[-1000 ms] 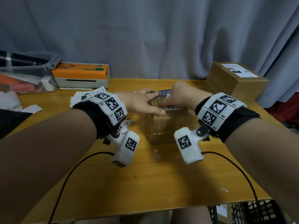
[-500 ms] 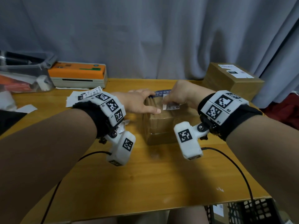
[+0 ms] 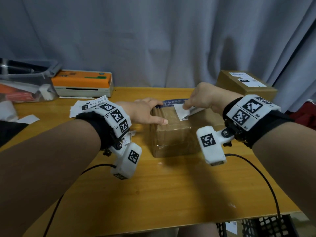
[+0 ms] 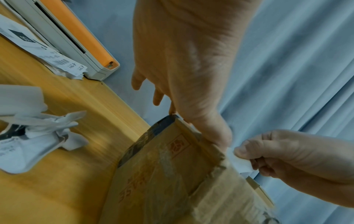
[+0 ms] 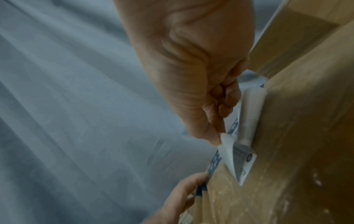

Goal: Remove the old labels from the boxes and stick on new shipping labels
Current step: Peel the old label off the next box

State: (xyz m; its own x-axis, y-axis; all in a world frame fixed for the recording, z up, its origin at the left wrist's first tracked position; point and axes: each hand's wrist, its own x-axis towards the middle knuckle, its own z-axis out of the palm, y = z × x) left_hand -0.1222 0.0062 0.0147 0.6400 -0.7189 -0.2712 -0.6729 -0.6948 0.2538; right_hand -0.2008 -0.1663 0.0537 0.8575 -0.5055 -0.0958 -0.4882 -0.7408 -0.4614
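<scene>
A taped brown cardboard box (image 3: 172,135) (image 4: 172,181) (image 5: 298,136) stands mid-table. On its top is a white old label (image 3: 182,112) (image 5: 232,154), half peeled and folded back. My right hand (image 3: 188,104) (image 5: 214,133) pinches the label's lifted corner between thumb and forefinger, also seen as the right hand (image 4: 247,157) in the left wrist view. My left hand (image 3: 150,113) (image 4: 191,91) lies on the box's left top edge, thumb straight along the top, fingers over the far edge.
An orange and white label printer (image 3: 83,83) sits at the back left, with loose printed labels (image 3: 89,106) and crumpled peeled paper (image 4: 38,128) in front of it. A second box with a label (image 3: 246,82) stands back right. A grey curtain hangs behind the table.
My right hand has pulled the label further up and to the right, so more of it is lifted off the box. The left hand stays on the box.
</scene>
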